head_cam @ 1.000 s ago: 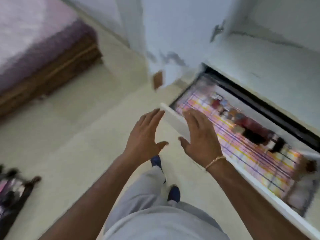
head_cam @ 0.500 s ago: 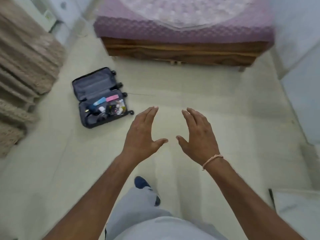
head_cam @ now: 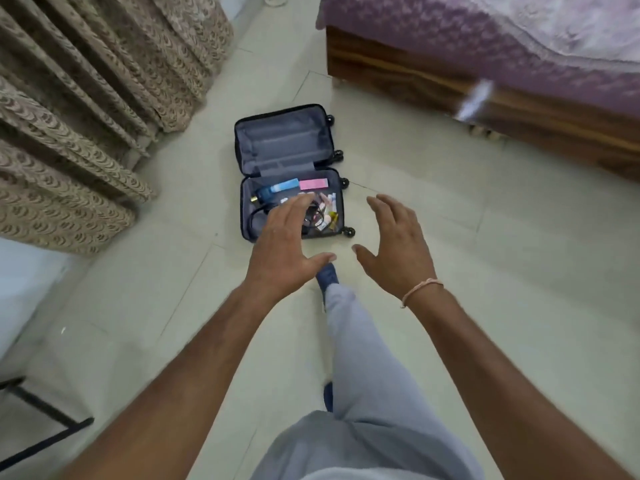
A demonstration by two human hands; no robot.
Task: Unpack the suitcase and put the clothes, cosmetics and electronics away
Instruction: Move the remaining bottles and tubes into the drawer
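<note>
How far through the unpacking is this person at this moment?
Done, it seems: the suitcase lies open on the floor, its upper half bare, no clothes visible. In hand: nothing; the left hand and right hand are open and held out toward it. Left: a blue box, a pink box, a black cable and small cosmetics in the lower half.
</note>
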